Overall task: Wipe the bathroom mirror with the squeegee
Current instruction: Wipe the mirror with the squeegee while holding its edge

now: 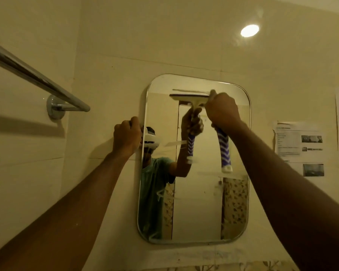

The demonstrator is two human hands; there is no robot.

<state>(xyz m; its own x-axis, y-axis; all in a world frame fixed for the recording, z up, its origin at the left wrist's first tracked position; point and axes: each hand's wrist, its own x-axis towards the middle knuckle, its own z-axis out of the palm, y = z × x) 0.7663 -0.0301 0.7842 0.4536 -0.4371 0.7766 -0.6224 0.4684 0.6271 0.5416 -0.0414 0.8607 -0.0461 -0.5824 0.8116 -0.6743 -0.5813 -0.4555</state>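
Left of the mirror (194, 202), a towel rail (37, 79) juts from the wall. The left hand (126, 136) is curled closed on the mirror's left edge, steadying it. The right hand (222, 111) is wrapped tight around the squeegee (224, 151), blade near the mirror's top. Uneven pressure could leave streaks; a hard pull might shift the mirror.

Bare forearms; reflection shows teal short-sleeved shirt (155, 184), white headset (151, 139).
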